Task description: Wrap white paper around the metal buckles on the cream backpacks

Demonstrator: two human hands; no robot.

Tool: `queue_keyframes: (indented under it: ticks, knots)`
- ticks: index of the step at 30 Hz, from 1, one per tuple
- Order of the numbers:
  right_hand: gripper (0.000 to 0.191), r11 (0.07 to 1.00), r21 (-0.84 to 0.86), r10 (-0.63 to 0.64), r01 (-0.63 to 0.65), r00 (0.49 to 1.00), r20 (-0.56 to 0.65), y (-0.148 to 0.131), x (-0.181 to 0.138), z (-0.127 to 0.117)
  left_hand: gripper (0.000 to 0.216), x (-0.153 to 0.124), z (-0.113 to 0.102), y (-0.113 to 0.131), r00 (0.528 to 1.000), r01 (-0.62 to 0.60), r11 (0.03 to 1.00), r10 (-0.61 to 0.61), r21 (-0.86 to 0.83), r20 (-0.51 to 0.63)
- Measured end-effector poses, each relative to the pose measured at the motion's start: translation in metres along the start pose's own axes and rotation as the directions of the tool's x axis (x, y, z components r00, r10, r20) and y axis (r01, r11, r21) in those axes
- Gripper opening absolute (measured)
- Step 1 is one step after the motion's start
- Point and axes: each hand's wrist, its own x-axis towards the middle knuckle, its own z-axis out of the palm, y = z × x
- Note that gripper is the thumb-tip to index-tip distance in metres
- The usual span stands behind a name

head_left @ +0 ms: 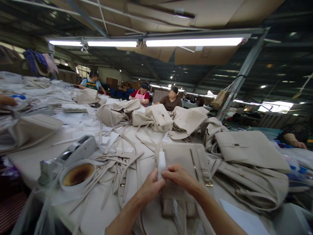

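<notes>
A: Head view first. What are the hands on?

B: The left hand [149, 189] and the right hand [179, 176] meet low in the middle. Each grip is pinching the same white strip [161, 161], thumb and fingertips pressed onto it, and the strip stands upright between them

A: And where does that strip sit?

B: Over a cream bag [188, 156] that lies flat on the tabletop [97, 215] right in front of the person. The bag's metal buckle [207, 181] is just right of the right hand

A: Any writing to read?

B: There's dark print on the cardboard sheet [205, 54] hung under the lamps, but it's too small to make out

A: How about edges and room?

B: The tabletop's near left edge runs down past a tape roll [78, 174], which lies close to it, and a tape dispenser [73, 151] sits just behind the roll. Loose straps [117, 163] fan out between the roll and the hands, leaving a bare patch nearer the person on the left. On the right a pile of bags [249, 153] crowds in close to the right forearm. More bags fill the middle, and three other people sit well apart at the far side
</notes>
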Motion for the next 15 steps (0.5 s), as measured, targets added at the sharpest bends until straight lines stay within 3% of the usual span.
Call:
queue_keyframes:
  ticks: [7,11,15]
  knots:
    - [0.023,0.999,0.040,0.001,-0.001,1.000,0.004,0.002,0.003,0.001,0.044,0.006,-0.001,-0.010,0.987,0.104,0.991,-0.113,-0.085,-0.117]
    - [0.018,0.991,0.135,0.003,-0.025,0.987,0.162,0.004,0.003,-0.007,0.048,0.004,-0.003,-0.004,0.991,0.051,0.990,-0.067,-0.130,-0.118]
    - [0.011,0.980,0.193,0.024,-0.053,0.988,0.150,0.006,0.005,-0.005,0.048,-0.001,-0.002,0.004,0.992,0.064,0.975,-0.084,-0.212,-0.089]
